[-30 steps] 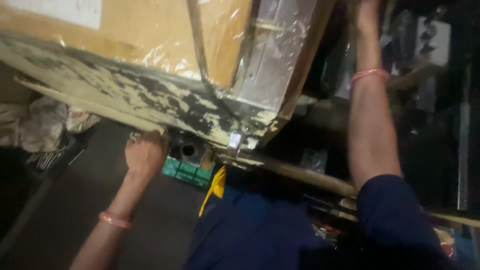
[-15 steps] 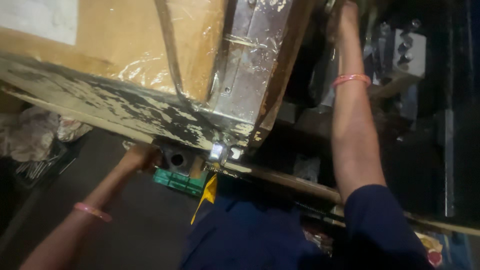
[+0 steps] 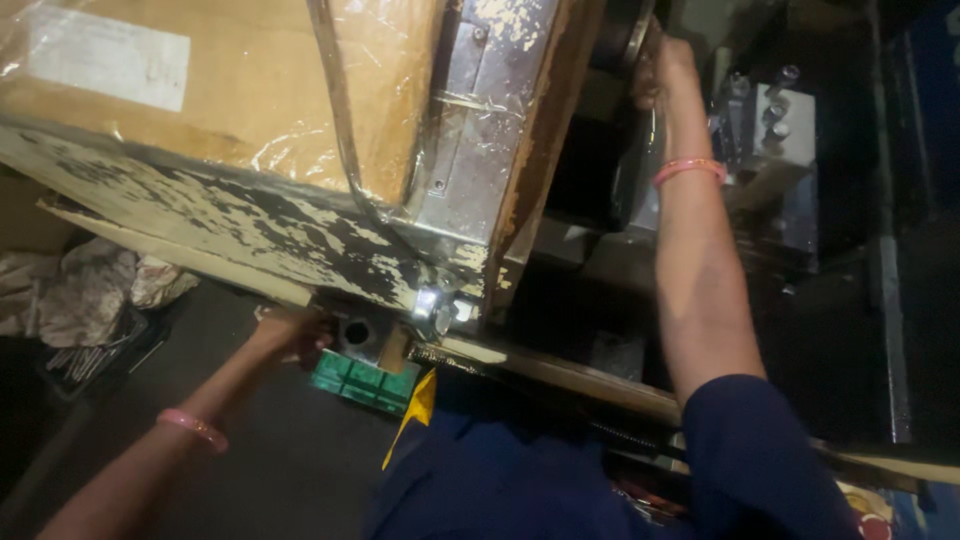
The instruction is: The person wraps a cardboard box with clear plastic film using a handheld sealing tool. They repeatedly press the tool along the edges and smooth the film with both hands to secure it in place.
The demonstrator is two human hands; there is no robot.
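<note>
My left hand [image 3: 292,332] reaches down under the edge of a worn, paint-chipped cover [image 3: 250,225], with its fingers beside a small metal block [image 3: 358,335] that has a round hole. Whether the fingers grip anything is hidden by the cover's edge. My right hand [image 3: 660,68] is stretched up and closed around a dark round wheel-like part [image 3: 622,35] on the machine. Both wrists wear pink bands. A cardboard box wrapped in clear plastic [image 3: 200,90] lies on top of the cover.
A green segmented piece [image 3: 365,380] sits below the metal block. Crumpled rags [image 3: 85,295] lie at the left on a dark floor. A long metal rail [image 3: 600,385] runs across under my right arm. Grey machine parts with bolts [image 3: 775,140] stand to the right.
The view has shifted up and right. My left hand has slid further under the cover's edge toward the metal block. My right hand stays up on the round part.
</note>
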